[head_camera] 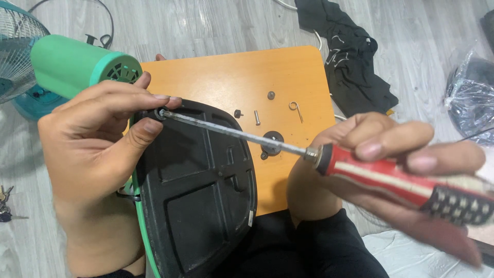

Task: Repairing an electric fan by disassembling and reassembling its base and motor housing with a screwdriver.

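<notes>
I see my left hand (87, 139) gripping the upper edge of a black moulded plastic base plate (198, 195) with a green rim, its fingers (149, 126) pinched around a small washer (160, 113) at the plate's top corner. My right hand (391, 164) has its fingers (383, 141) wrapped tight around the red-and-cream handle of a long steel-shafted screwdriver (360, 167), whose tip meets the washer right between my left fingers. Beyond the shaft, on the orange wooden worktop (231, 72), lie a short silver bolt (257, 117), a small black nut (237, 113), a bent wire clip (295, 109) and a round black disc (272, 142). Just above my left fingers sits a green cylindrical motor housing (77, 69). Dark crumpled cloth (350, 56) lies on the floor, well beyond my right fingers.
</notes>
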